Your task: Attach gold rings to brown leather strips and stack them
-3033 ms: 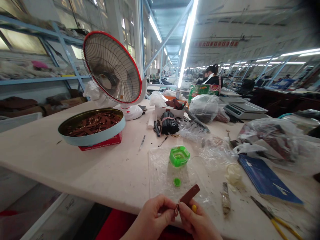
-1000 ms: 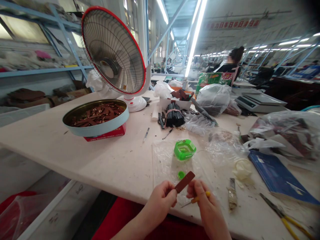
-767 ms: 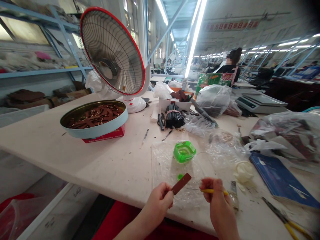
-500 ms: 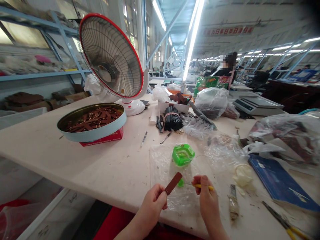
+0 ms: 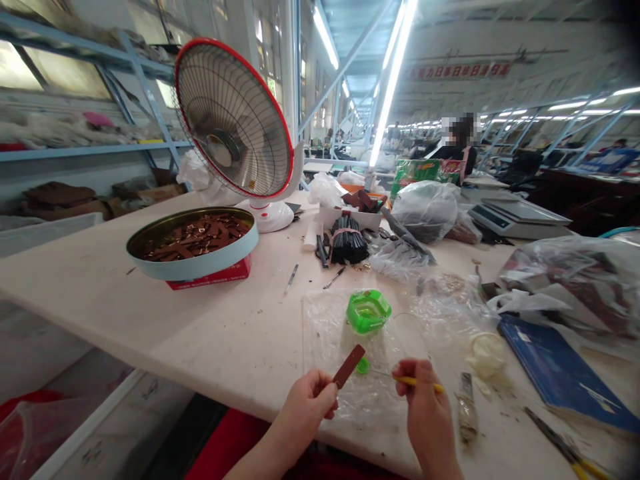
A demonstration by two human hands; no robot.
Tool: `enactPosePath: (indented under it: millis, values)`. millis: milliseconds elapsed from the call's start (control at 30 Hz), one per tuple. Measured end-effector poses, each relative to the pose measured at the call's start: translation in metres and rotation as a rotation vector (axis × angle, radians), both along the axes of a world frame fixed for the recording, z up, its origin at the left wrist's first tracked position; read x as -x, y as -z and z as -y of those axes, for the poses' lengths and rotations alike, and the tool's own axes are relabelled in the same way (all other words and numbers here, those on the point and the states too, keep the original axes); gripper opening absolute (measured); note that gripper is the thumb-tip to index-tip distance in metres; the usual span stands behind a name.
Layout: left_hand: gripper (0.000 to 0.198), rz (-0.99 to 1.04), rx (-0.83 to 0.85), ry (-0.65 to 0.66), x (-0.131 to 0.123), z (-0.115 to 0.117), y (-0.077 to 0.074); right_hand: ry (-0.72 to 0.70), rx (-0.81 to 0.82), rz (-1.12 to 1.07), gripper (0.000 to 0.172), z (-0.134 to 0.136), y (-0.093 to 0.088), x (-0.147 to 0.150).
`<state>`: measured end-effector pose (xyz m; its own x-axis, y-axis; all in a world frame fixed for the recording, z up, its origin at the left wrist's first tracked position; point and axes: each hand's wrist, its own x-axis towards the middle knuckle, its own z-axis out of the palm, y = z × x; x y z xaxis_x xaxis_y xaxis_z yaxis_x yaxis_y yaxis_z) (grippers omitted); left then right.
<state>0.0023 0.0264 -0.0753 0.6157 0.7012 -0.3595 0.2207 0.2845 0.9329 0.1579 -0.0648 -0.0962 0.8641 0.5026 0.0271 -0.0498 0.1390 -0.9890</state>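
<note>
While the left hand [image 5: 307,408] pinches the lower end of a flat brown leather strip [image 5: 349,366] in closed fingers, the strip slants up beyond them; the right hand [image 5: 425,410] has its fingers closed on a thin yellow-handled tool [image 5: 419,382], tip pointing toward the strip; a green plastic dish [image 5: 369,311] sits on the bench [image 5: 225,333] just past both sets of fingers.

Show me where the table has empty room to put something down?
Bare table lies between the round tin and the plastic sheet, and in front of the tin. It is crowded behind the green dish and on the right, with bags and the blue book.
</note>
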Motion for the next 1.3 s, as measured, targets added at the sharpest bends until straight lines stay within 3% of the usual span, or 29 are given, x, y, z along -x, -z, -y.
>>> enactPosePath:
  millis: [133,233,467,567,633,700,867,1067,1300]
  values:
    - [0.02,0.044,0.033,0.074,0.005,0.007,-0.01,-0.098,-0.179,-0.172,0.041,0.015,-0.034,0.018]
    - [0.023,0.09,0.055,0.111,0.006,0.013,-0.018,-0.143,-0.224,-0.252,0.041,0.017,-0.047,0.03]
    - [0.009,0.09,0.015,0.093,0.008,0.02,-0.027,-0.195,-0.254,-0.366,0.038,0.013,-0.039,0.038]
    - [0.006,0.044,-0.046,0.056,0.009,0.021,-0.027,-0.138,-0.296,-0.405,0.038,0.018,-0.043,0.034]
    - [0.005,0.037,-0.074,0.043,0.012,0.021,-0.026,-0.098,-0.289,-0.338,0.039,0.025,-0.045,0.032]
    - [0.005,0.049,-0.097,0.042,0.014,0.021,-0.025,-0.092,-0.181,-0.202,0.039,0.03,-0.043,0.034]
    - [0.006,0.07,-0.117,0.124,0.016,0.022,-0.024,-0.332,0.137,0.118,0.031,0.026,-0.032,0.051]
    - [0.005,0.05,-0.111,0.136,0.019,0.018,-0.025,-0.552,0.183,0.052,0.03,0.008,-0.031,0.056]
    - [0.003,0.021,-0.197,0.095,0.021,0.012,-0.015,-0.593,0.2,0.009,0.019,-0.008,-0.013,0.069]
